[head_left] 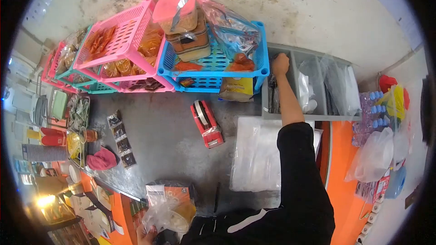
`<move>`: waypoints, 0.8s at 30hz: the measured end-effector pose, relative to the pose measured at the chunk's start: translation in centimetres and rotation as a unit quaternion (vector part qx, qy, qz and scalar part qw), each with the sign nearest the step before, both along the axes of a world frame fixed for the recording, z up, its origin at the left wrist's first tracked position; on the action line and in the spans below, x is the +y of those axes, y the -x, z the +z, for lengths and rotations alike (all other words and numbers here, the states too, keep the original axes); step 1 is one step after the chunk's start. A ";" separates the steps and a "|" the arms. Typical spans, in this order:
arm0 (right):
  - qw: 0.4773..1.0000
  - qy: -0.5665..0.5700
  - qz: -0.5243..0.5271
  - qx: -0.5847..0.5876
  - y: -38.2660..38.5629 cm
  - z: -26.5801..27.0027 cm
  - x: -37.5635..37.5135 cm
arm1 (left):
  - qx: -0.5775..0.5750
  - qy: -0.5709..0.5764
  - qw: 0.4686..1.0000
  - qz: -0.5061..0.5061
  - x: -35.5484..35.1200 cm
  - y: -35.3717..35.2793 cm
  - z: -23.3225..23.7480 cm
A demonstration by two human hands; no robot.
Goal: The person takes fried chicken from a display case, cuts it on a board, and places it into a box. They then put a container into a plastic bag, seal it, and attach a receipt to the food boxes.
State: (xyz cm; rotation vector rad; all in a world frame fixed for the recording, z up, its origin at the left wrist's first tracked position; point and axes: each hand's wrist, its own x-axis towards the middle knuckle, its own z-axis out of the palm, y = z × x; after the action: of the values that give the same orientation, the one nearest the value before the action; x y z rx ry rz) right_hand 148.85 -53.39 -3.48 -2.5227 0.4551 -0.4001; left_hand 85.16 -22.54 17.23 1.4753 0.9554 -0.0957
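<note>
My right hand [280, 63] reaches forward into the leftmost compartment of a grey divided tray [309, 117], where dark thin items [273, 95] lie. Its fingers are curled at the compartment's far end; whether they grip anything is hidden. My black sleeve covers the arm up to the elbow. My left hand [144, 235] is at the bottom edge, close to my body, holding a clear plastic bag [169, 213] with a yellowish filling and an orange packet behind it.
A red tape dispenser [207, 123] lies on the grey counter [168, 145]. Behind it stand a blue basket [213, 66] with tubs and a pink basket [120, 41] of snacks. A stack of clear bags [255, 154] lies beside my arm. Water bottles [370, 113] stand at the right.
</note>
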 end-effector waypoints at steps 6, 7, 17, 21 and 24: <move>0.953 -0.144 0.119 -0.239 1.6 2.8 -1.5 | -0.114 0.012 0.993 -0.004 1.2 0.1 -0.8; 0.930 -0.115 0.127 -0.326 3.0 4.6 -1.3 | -0.135 0.010 0.991 -0.006 1.3 -0.1 -1.0; 0.739 -0.332 0.555 0.190 47.9 19.1 12.6 | -0.276 0.096 0.956 -0.028 -0.2 -3.3 -1.5; 0.796 -0.320 0.507 0.084 52.4 18.5 17.5 | -0.285 0.092 0.949 -0.097 0.8 -2.5 -2.0; 0.758 -0.337 0.546 0.114 53.1 19.2 18.2 | -0.258 0.030 0.957 -0.129 1.2 -2.0 -2.4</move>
State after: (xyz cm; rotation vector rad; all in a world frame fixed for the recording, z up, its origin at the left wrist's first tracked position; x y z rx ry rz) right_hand 95.75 -35.18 15.76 -1.7004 -0.7067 0.4640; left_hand 87.17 -21.38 14.83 1.4614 0.3324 0.0694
